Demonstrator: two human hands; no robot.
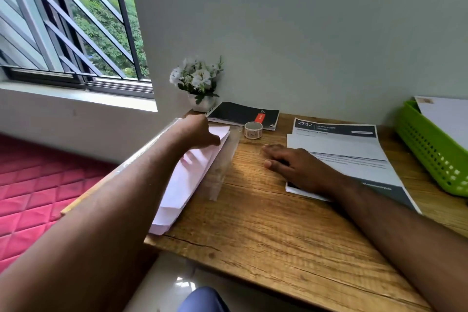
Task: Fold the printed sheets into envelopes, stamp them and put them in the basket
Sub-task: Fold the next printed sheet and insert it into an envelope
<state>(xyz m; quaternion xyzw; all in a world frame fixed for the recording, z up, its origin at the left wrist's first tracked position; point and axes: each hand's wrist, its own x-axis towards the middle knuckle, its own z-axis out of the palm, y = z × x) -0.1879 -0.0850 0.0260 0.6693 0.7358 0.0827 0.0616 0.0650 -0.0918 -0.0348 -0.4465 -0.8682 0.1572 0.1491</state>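
Two hands at a wooden table [266,223] with paper to fold.

The left hand [196,132] reaches to the far left edge and grasps the top of a pile of pale pink envelopes [187,180]; its fingers are partly hidden. The right hand [296,167] lies flat, fingers loose, on the near left corner of the printed white sheets [354,152]. A green plastic basket [430,154] sits at the right edge. A small roll of stamps [253,129] stands near the back.
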